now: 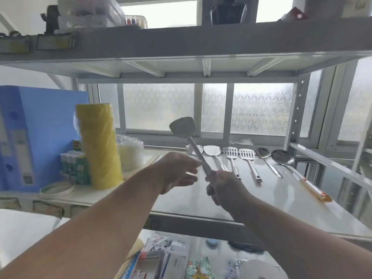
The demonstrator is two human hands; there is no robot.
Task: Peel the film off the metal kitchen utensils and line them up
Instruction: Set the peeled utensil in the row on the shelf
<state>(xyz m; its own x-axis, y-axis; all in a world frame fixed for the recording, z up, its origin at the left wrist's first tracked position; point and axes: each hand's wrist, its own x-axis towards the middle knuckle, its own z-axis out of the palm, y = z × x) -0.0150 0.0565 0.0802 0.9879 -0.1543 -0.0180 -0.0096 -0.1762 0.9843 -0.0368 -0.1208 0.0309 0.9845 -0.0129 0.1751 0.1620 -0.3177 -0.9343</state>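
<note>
Right hand [225, 186]: fingers closed round the lower handle of a flat-bladed steel turner [182, 127], held up off the white metal shelf [261, 200] with the blade tilted up and away toward the frosted window [261, 107].

Left hand [177, 172]: fingers loosely spread, tips just beside the handle's mid-section. Motion blur here; cannot tell whether they pinch any film, or whether film remains on this utensil.

Laid out on the shelf, heads toward the window, handles toward the person: solid steel spatula [212, 151], two slotted steel turners [231, 153], [246, 154], small steel spoon [262, 153], large steel ladle with orange-tipped handle [282, 157]. One more utensil head sits partly hidden behind the raised handle; type unclear.

Risks, as I judge them:
- A lowered handle could knock the nearest laid utensils and skew the row.
- The tall yellow plastic-wrapped roll [98, 146] stands near the left forearm; a wide sweep might topple it.
- A one-handed grip low on the handle leaves the blade end heavy, so slipping is possible.
</note>
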